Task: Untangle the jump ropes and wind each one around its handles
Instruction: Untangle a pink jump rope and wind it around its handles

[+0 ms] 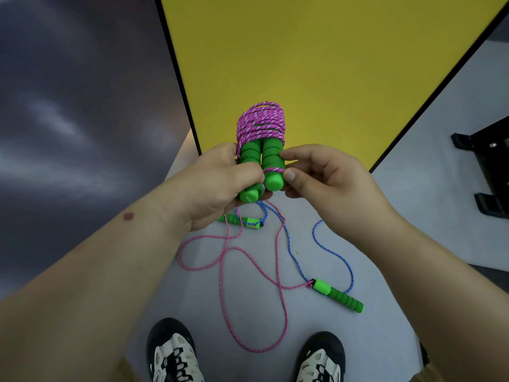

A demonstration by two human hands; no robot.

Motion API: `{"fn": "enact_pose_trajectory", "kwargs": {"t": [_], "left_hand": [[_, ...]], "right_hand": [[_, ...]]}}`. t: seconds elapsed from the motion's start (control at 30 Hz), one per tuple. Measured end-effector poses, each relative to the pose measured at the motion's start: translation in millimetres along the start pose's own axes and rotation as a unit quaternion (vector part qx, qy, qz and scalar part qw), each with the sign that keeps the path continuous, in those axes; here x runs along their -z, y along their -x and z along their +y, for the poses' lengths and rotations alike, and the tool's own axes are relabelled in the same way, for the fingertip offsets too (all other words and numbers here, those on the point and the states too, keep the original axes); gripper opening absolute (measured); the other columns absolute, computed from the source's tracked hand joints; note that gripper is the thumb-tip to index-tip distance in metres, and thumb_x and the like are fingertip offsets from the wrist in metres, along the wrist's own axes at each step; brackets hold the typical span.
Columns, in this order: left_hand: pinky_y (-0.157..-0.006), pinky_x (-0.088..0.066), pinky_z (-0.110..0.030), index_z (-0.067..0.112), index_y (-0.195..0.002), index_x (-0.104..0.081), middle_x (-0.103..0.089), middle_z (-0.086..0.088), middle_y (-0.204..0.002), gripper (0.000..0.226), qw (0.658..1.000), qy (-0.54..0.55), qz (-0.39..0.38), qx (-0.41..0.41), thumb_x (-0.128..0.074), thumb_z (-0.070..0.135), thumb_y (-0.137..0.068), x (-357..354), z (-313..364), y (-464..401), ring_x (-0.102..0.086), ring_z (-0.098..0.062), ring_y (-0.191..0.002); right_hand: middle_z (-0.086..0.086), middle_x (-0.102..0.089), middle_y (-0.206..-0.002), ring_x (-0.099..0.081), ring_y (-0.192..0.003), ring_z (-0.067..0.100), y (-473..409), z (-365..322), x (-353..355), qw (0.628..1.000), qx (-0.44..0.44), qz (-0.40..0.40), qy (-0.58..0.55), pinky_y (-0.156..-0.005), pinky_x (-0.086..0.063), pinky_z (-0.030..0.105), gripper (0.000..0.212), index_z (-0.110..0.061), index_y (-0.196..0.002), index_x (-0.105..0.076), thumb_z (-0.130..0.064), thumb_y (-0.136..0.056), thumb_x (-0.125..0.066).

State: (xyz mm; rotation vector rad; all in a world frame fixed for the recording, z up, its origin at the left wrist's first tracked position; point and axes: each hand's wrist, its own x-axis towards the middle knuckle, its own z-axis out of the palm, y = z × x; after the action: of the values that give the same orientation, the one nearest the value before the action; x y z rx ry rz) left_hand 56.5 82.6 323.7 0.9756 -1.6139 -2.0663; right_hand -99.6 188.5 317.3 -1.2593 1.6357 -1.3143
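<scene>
Your left hand (217, 183) grips the paired green handles (261, 166), which point away from you under the wound purple rope (261, 122). Your right hand (316, 177) pinches what looks like the last wrap, right beside them.

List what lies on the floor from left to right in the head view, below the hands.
Small green handle → pink rope loops → blue rope → large green handle.
</scene>
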Motion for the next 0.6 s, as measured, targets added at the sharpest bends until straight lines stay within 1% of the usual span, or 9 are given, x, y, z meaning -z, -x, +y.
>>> {"fn": "enact_pose_trajectory", "kwargs": {"t": [0.1, 0.13, 0.2, 0.27, 0.33, 0.4, 0.5, 0.57, 0.6], "left_hand": [[-0.093, -0.057, -0.039, 0.001, -0.104, -0.068, -0.068, -0.017, -0.097, 0.029, 1.0, 0.009, -0.003, -0.008, -0.044, -0.006, -0.089, -3.5, 1.3, 1.2, -0.064, -0.025, -0.092], [-0.094, -0.056, -0.04, -0.004, -0.107, -0.065, -0.066, -0.019, -0.098, 0.031, 1.0, 0.022, -0.003, -0.006, -0.041, -0.008, -0.089, -4.4, 1.8, 0.9, -0.062, -0.025, -0.093], [-0.094, -0.055, -0.039, -0.009, -0.113, -0.062, -0.066, -0.02, -0.1, 0.034, 0.998, 0.059, -0.002, 0.012, -0.038, -0.013, -0.089, -4.7, 2.8, 0.9, -0.062, -0.026, -0.094], [-0.095, -0.054, -0.039, -0.012, -0.119, -0.06, -0.067, -0.022, -0.104, 0.034, 0.996, 0.08, -0.01, 0.026, -0.044, -0.013, -0.089, -3.5, 3.4, 1.2, -0.065, -0.027, -0.096], [-0.096, -0.055, -0.039, -0.011, -0.122, -0.06, -0.068, -0.022, -0.108, 0.034, 0.997, 0.07, -0.011, 0.03, -0.049, -0.011, -0.09, -2.8, 3.2, 2.2, -0.067, -0.026, -0.097], [-0.093, -0.057, -0.037, -0.008, -0.12, -0.062, -0.07, -0.02, -0.107, 0.031, 0.998, 0.051, 0.004, 0.031, -0.046, -0.011, -0.093, -3.8, 2.8, 1.8, -0.068, -0.025, -0.095], [-0.083, -0.06, -0.032, -0.002, -0.107, -0.068, -0.071, -0.016, -0.094, 0.031, 0.998, 0.037, 0.025, 0.035, -0.041, -0.01, -0.093, -7.0, 2.8, 0.6, -0.068, -0.023, -0.086], [-0.084, -0.06, -0.033, 0.0, -0.104, -0.068, -0.07, -0.015, -0.092, 0.031, 0.998, 0.029, 0.031, 0.036, -0.04, -0.008, -0.094, -7.3, 3.2, 0.9, -0.066, -0.023, -0.085], [-0.085, -0.059, -0.034, 0.001, -0.105, -0.068, -0.07, -0.015, -0.092, 0.03, 0.999, 0.026, 0.028, 0.038, -0.041, -0.007, -0.094, -6.9, 3.5, 1.3, -0.066, -0.022, -0.085]], "right_hand": [[0.006, -0.073, -0.088, -0.069, -0.085, 0.025, 0.5, -1.7, -1.9, 0.999, 0.006, 0.002, 0.032, -0.084, -0.056, 0.047, 0.023, -0.02, -0.114, -0.069, -0.007, -0.097, -0.062], [0.003, -0.073, -0.088, -0.069, -0.085, 0.023, 0.0, -2.4, -2.6, 0.999, 0.011, 0.001, 0.052, -0.084, -0.056, 0.045, 0.023, -0.023, -0.114, -0.07, -0.009, -0.097, -0.062], [-0.008, -0.073, -0.09, -0.069, -0.086, 0.011, -0.8, -3.7, -3.5, 0.996, 0.021, 0.002, 0.092, -0.087, -0.056, 0.038, 0.023, -0.023, -0.113, -0.072, -0.011, -0.097, -0.062], [-0.016, -0.072, -0.09, -0.068, -0.085, 0.002, -0.9, -3.8, -2.5, 0.994, 0.019, 0.01, 0.103, -0.085, -0.055, 0.028, 0.022, -0.022, -0.111, -0.075, -0.011, -0.097, -0.062], [-0.016, -0.072, -0.089, -0.068, -0.085, 0.003, -0.2, -3.8, -0.9, 0.995, 0.013, 0.021, 0.098, -0.081, -0.054, 0.023, 0.021, -0.023, -0.109, -0.076, -0.012, -0.096, -0.064], [-0.01, -0.073, -0.093, -0.069, -0.088, 0.008, -0.1, -3.7, 0.5, 0.994, 0.015, 0.029, 0.101, -0.081, -0.054, 0.027, 0.018, -0.023, -0.107, -0.077, -0.014, -0.094, -0.067], [0.001, -0.073, -0.095, -0.07, -0.088, 0.021, -1.4, -6.0, 1.5, 0.997, 0.01, 0.023, 0.067, -0.084, -0.056, 0.042, 0.016, -0.02, -0.102, -0.078, -0.011, -0.091, -0.071], [0.004, -0.073, -0.094, -0.071, -0.085, 0.023, -3.0, -7.7, 3.1, 0.999, 0.001, 0.012, 0.046, -0.084, -0.057, 0.043, 0.015, -0.018, -0.098, -0.079, -0.009, -0.089, -0.073], [0.004, -0.073, -0.093, -0.072, -0.084, 0.022, -4.1, -8.4, 4.4, 0.999, -0.007, 0.007, 0.038, -0.083, -0.058, 0.04, 0.015, -0.018, -0.097, -0.079, -0.007, -0.089, -0.073]]}}
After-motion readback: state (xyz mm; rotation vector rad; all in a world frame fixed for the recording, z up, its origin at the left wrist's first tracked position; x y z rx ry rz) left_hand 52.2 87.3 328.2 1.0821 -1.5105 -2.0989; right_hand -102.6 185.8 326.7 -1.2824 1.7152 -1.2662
